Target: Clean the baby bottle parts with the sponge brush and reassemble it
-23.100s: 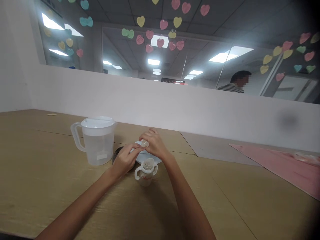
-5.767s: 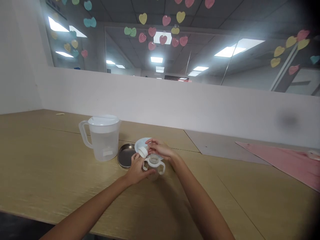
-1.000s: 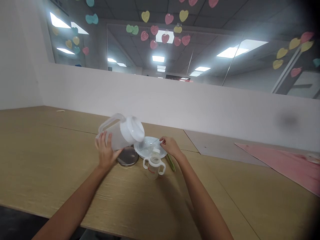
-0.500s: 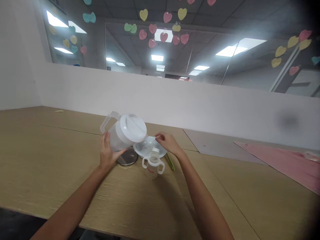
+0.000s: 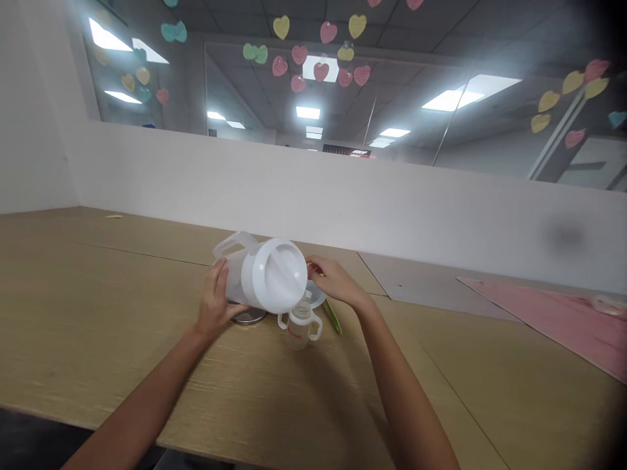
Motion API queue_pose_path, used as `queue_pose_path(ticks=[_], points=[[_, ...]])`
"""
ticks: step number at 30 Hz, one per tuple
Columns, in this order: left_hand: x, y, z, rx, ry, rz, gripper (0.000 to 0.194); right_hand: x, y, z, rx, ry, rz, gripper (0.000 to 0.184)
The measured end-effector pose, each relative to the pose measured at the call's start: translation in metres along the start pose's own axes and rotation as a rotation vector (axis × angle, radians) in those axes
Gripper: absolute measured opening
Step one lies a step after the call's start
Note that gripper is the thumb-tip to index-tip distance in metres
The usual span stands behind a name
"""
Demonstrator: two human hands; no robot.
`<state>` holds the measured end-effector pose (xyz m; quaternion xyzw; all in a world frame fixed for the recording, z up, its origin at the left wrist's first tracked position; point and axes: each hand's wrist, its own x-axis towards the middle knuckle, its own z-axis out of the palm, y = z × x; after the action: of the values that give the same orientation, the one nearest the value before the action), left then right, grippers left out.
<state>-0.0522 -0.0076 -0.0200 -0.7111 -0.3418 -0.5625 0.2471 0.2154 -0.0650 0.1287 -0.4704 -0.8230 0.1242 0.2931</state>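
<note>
While tipped further than before, clear plastic pitcher with white lid (image 5: pixel 274 275): lies nearly sideways above a dark round metal disc (image 5: pixel 249 317).
Left hand (image 5: pixel 214 303): closed around the pitcher's body.
Right hand (image 5: pixel 334 277): half-curled, fingertips just beside the lid; any grip cannot be told.
Wooden table (image 5: pixel 98 326): carries a two-handled clear feeding bottle (image 5: pixel 298 333), a mostly hidden white plate (image 5: pixel 316 294), a green strip (image 5: pixel 333 318).
Room: white partition wall (image 5: pixel 294 196) along the far edge, pink sheet (image 5: pixel 539 333) at right, paper hearts (image 5: pixel 321 31) above.
</note>
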Motion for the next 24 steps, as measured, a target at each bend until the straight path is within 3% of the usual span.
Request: queue_pose_path(ticks=[10,17,24], points=[[0.003,-0.006,0.0,-0.003,0.249,-0.672,0.112,-0.001,0.001,-0.002,-0.167,0.016,0.121,0.029],[-0.004,-0.017,0.001,-0.024,0.263,-0.778,0.111,0.0,0.012,-0.002,-0.23,-0.017,0.183,0.032],[-0.008,-0.02,0.002,0.007,0.246,-0.808,0.11,0.001,0.037,-0.006,-0.455,-0.09,0.429,0.036]])
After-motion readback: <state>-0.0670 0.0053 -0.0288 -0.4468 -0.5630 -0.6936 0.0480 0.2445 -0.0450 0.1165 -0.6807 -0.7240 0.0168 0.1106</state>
